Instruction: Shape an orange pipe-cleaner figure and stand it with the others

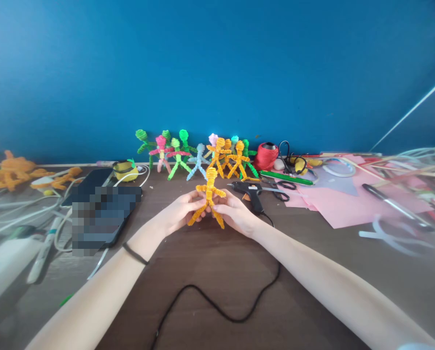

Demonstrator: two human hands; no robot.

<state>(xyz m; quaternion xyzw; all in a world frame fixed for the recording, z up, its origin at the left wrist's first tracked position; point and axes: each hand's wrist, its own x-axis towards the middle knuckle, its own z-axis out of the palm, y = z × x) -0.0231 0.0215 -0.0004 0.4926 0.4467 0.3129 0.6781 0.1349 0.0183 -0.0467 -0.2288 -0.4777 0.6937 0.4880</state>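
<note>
bright, even daylight | soft shadows | edges blurred, stretched | centre sharp

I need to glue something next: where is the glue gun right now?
In the head view, the black glue gun lies on the table just beyond the right hand, left of the scissors and pink paper.

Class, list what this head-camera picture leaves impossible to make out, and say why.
1. Phone screen: pixelated over.
2. Fingertips of left hand and right hand: hidden behind the orange figure they hold.
3. Clutter at the right edge: motion-blurred.
4. Rear figures in the row: overlapped by front ones.
5. Glue gun cord: leaves the bottom edge.
</note>
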